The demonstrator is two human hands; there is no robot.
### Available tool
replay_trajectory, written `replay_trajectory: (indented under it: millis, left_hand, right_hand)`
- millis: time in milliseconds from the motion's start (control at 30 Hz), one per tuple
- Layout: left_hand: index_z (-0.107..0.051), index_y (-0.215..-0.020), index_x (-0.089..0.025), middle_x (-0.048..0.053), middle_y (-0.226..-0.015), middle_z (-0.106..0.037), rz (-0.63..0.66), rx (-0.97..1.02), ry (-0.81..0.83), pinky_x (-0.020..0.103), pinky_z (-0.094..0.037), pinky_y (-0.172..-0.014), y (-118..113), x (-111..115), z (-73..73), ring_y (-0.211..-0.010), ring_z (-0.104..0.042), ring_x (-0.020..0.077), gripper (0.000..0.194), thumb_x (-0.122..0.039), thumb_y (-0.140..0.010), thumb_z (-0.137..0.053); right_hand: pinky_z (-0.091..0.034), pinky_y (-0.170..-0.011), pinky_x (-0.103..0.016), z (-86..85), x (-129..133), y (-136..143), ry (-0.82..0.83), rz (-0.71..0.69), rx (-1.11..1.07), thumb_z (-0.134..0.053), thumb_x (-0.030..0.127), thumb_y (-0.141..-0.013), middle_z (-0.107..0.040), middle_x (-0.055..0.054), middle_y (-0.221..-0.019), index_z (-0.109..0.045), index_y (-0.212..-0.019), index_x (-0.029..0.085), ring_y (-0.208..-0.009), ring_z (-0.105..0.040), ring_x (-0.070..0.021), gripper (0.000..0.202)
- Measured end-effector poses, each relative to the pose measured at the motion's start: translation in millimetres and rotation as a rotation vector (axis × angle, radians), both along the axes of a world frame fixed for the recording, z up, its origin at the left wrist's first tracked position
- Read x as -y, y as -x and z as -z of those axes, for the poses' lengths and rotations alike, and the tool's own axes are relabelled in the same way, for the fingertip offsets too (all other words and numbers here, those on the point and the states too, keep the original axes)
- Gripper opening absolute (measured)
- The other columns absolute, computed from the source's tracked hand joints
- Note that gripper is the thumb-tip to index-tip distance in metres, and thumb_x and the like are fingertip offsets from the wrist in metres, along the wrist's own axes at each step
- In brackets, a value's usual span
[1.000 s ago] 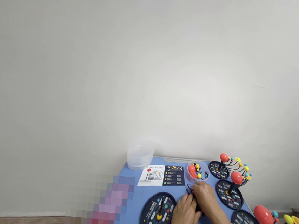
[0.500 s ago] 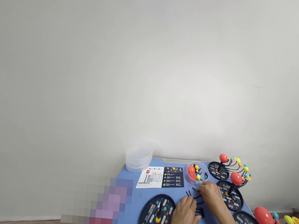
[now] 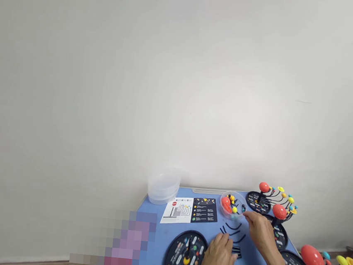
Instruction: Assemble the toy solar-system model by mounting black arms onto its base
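Note:
My left hand (image 3: 218, 257) rests on the blue table, its fingers curled over a bundle of thin black rods (image 3: 236, 251) whose ends stick out near the thumb. Beyond its fingertips lie several loose curved black rods (image 3: 232, 233). My right hand (image 3: 259, 230), with a beaded bracelet, is at the right rim of a clear round bowl (image 3: 220, 209); its fingers are pinched together, and what they hold, if anything, is hidden. Red, yellow and orange balls and small dark parts lie in the bowl. A round black base (image 3: 180, 249) with a short upright post sits left of my left hand.
A printed instruction sheet (image 3: 176, 216) lies behind the base, with stacked clear bowls (image 3: 163, 189) at the back left. Along the right side stand assembled solar system models (image 3: 264, 186), one (image 3: 312, 258) close to my right forearm. A wall rises behind the table.
My right hand has moved right and slightly up, away from the loose curved rods to the bowl's rim. The rods it covered now show on the table. My left hand has barely moved.

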State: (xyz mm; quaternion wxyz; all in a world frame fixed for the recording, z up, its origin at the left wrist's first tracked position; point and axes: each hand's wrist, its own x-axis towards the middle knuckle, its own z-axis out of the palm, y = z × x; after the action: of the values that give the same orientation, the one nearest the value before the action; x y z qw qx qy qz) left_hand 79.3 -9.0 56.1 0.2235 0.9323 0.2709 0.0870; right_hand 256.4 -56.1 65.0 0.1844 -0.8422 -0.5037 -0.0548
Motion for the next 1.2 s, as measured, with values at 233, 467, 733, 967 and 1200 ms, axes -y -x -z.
replay_trajectory:
  millis: [233, 467, 733, 967, 1200]
  left_hand:
    - [-0.063, -0.122, -0.009, 0.013, -0.134, -0.058, -0.009, -0.01, -0.013, 0.042, -0.038, -0.109, 1, 0, -3.2, -0.126, -0.049, 0.0299, 0.035, -0.018, -0.093, -0.047]
    - [-0.062, -0.122, -0.01, 0.013, -0.134, -0.058, -0.007, -0.002, -0.056, 0.046, -0.039, -0.107, -1, -2, 6.4, -0.124, -0.049, 0.0317, 0.035, -0.017, -0.091, -0.049]
    - [-0.062, -0.122, -0.011, 0.013, -0.132, -0.059, -0.015, 0.02, -0.063, 0.045, -0.04, -0.106, -1, -1, 7.9, -0.123, -0.049, 0.031, 0.036, -0.016, -0.089, -0.049]
    - [-0.063, -0.12, -0.012, 0.011, -0.128, -0.061, -0.027, -0.001, -0.032, 0.044, -0.04, -0.106, 0, 2, -2.0, -0.121, -0.05, 0.0305, 0.034, -0.015, -0.088, -0.052]
    - [-0.06, -0.125, -0.01, 0.012, -0.134, -0.058, -0.034, -0.006, -0.021, 0.045, -0.037, -0.109, 0, 3, -5.5, -0.126, -0.047, 0.031, 0.037, -0.016, -0.088, -0.054]
  right_hand:
    - [-0.042, -0.078, -0.025, 6.6, -9, 18, 0.159, -0.129, -0.047, -0.041, 0.016, -0.09, -0.073, -0.006, -0.106, -0.073, -0.103, 0.024, -0.103, -0.065, -0.0227, 0.035]
    - [-0.039, -0.075, -0.026, 13.9, -11, 21, 0.2, -0.188, -0.049, -0.039, 0.017, -0.091, -0.071, -0.007, -0.101, -0.073, -0.095, 0.023, -0.099, -0.063, -0.0214, 0.035]
    - [-0.04, -0.078, -0.026, 12.3, -10, 24, 0.212, -0.209, -0.046, -0.042, 0.014, -0.088, -0.07, -0.007, -0.103, -0.072, -0.099, 0.022, -0.102, -0.062, -0.0221, 0.033]
    - [-0.042, -0.078, -0.026, 9.1, -11, 32, 0.189, -0.174, -0.016, -0.042, 0.015, -0.089, -0.07, -0.008, -0.102, -0.072, -0.096, 0.021, -0.099, -0.063, -0.0221, 0.031]
    - [-0.043, -0.074, -0.027, 12.2, -13, 31, 0.181, -0.164, 0.005, -0.038, 0.016, -0.092, -0.07, -0.009, -0.101, -0.072, -0.094, 0.02, -0.096, -0.065, -0.0226, 0.035]
